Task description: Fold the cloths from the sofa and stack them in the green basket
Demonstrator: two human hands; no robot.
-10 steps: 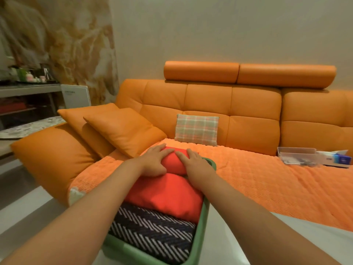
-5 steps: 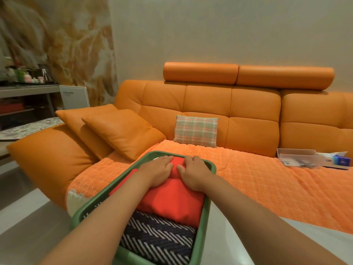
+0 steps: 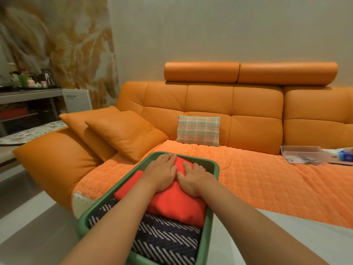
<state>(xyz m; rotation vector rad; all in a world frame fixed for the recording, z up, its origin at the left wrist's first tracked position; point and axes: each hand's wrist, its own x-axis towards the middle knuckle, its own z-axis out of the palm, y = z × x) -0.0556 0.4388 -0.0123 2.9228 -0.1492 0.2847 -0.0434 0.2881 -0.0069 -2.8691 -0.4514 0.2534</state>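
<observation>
The fingers (image 3: 169,158) of the left hand (image 3: 162,173) lie flat and close together on the red cloth (image 3: 177,205), and their tips reach almost to the far rim of the green basket (image 3: 216,170). The fingers (image 3: 197,167) of the right hand (image 3: 194,178) are bent downward at the knuckles. Their tips are hidden behind the knuckles, so I cannot tell if they hold the fold of the cloth or only press on it. The two thumbs lie close to each other on the cloth, between the hands.

The red cloth is folded and lies inside the basket, on top of a dark cloth with white stripes (image 3: 162,238). Both forearms cover part of these cloths, and the near end of the basket is cut off by the lower edge of the picture.

The basket stands on the orange textured cover (image 3: 267,178) of the orange sofa (image 3: 210,104). A checked cushion (image 3: 198,130) leans on the backrest, and two orange cushions (image 3: 124,132) lie at the left. At the right there is a clear plastic box (image 3: 301,154); what is inside it is too small to make out. The blue packet (image 3: 345,156) beside it is cut off by the picture's edge. The small things on the shelf (image 3: 28,92) far left are blurred.
</observation>
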